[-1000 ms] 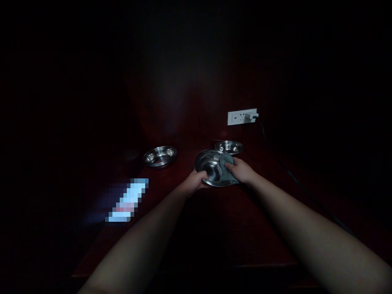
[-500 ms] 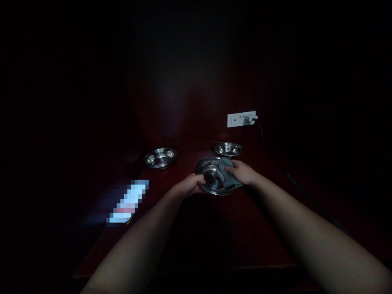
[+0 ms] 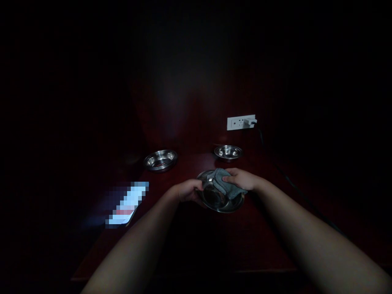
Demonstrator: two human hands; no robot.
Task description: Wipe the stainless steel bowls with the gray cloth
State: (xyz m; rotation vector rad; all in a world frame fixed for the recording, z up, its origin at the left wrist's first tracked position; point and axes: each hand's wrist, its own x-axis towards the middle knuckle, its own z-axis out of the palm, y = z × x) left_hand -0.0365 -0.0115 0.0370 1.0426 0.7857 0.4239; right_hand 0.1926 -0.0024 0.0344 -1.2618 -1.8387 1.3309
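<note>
A steel bowl (image 3: pixel 219 199) is tilted above the dark red table (image 3: pixel 251 241) in the middle of the view. My left hand (image 3: pixel 187 190) grips its left rim with the fingers curled round it. My right hand (image 3: pixel 241 179) presses a grey cloth (image 3: pixel 223 184) into the bowl's upper right side, fingers closed on the cloth. Part of the bowl's rim is hidden under the cloth.
Two more steel bowls stand on the table, one at the back left (image 3: pixel 160 159) and one at the back (image 3: pixel 228 152). A white wall socket (image 3: pixel 240 122) with a plug and a dark cable is behind. A pixelated bright patch (image 3: pixel 128 204) lies at the left. The surroundings are very dark.
Both hands have drawn the bowl and the cloth toward me, away from the back bowl. The bowl's tilt has changed and the cloth has shifted across it.
</note>
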